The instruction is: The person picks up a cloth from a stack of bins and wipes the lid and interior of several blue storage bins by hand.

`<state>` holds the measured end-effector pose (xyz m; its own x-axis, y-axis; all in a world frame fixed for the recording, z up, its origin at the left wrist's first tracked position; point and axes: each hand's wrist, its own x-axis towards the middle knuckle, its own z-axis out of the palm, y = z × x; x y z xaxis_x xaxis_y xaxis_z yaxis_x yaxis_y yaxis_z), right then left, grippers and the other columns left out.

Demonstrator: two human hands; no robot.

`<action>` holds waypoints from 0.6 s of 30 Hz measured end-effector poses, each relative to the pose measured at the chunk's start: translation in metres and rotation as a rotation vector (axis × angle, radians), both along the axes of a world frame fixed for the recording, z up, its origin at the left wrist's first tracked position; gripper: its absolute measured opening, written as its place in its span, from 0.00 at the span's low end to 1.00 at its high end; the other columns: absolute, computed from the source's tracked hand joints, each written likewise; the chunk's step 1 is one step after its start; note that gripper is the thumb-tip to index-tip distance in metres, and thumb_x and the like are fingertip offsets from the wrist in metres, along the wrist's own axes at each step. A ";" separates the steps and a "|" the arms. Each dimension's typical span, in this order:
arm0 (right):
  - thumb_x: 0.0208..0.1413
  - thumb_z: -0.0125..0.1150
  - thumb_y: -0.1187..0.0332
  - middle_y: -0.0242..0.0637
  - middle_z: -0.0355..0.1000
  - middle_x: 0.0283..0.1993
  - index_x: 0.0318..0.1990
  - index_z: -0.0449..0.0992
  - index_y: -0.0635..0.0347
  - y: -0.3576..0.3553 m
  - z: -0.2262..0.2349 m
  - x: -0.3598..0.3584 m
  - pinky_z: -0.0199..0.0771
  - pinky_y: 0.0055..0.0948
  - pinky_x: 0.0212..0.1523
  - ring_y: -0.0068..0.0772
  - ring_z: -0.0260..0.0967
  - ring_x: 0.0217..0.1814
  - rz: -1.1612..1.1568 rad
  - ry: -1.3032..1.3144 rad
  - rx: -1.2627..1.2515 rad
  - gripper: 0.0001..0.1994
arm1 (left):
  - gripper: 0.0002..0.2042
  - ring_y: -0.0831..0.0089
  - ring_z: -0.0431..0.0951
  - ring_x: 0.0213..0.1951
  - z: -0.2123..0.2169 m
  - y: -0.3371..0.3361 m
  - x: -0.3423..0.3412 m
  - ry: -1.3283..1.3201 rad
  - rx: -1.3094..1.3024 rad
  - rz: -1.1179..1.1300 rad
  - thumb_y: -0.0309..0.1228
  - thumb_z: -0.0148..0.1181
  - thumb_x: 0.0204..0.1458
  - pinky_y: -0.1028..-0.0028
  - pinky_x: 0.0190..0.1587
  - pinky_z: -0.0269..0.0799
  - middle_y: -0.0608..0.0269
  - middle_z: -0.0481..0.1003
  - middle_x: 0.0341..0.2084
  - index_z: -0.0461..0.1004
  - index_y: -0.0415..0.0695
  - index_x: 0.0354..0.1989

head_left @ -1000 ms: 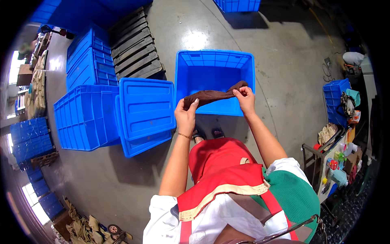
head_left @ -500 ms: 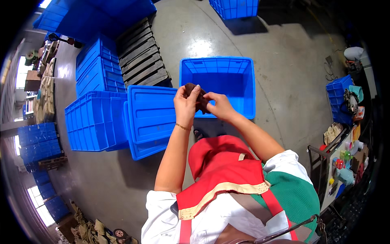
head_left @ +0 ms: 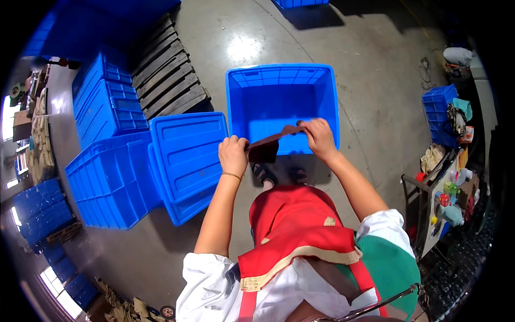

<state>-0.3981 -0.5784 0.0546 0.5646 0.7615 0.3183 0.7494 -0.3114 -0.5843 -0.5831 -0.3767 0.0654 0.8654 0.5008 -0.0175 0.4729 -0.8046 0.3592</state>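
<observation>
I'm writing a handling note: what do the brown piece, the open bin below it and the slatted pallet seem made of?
Brown piece: probably thin cloth, matte, since it folds and hangs limply; thin leather is possible. Open bin: likely rigid plastic, smooth with slight sheen, judging by its even blue and moulded ribbing. Slatted pallet: apparently bare wood, dull, given its grey, uneven look.

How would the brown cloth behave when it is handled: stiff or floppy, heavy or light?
The brown cloth is probably floppy: it droops near the left hand. It seems thin where it spans to the right hand, so likely light.
</observation>
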 end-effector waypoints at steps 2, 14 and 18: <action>0.48 0.57 0.72 0.35 0.69 0.28 0.33 0.72 0.56 -0.012 -0.025 0.005 0.61 0.35 0.38 0.39 0.65 0.31 0.048 -0.063 -0.064 0.04 | 0.09 0.62 0.69 0.41 -0.030 0.004 0.004 0.087 -0.007 -0.014 0.28 0.64 0.36 0.63 0.45 0.61 0.64 0.72 0.31 0.74 0.49 0.28; 0.50 0.58 0.62 0.35 0.71 0.27 0.28 0.77 0.53 -0.008 -0.285 0.100 0.64 0.37 0.36 0.40 0.67 0.31 0.094 0.214 -0.494 0.07 | 0.06 0.62 0.70 0.37 -0.303 -0.001 0.047 0.223 -0.254 0.137 0.34 0.64 0.39 0.60 0.49 0.57 0.64 0.73 0.24 0.75 0.50 0.26; 0.49 0.58 0.64 0.37 0.71 0.40 0.42 0.74 0.54 0.075 -0.383 0.144 0.64 0.39 0.44 0.43 0.67 0.42 0.052 0.153 -0.381 0.12 | 0.12 0.62 0.70 0.40 -0.366 0.044 0.080 0.158 -0.120 0.253 0.32 0.65 0.38 0.62 0.48 0.58 0.62 0.73 0.33 0.75 0.48 0.33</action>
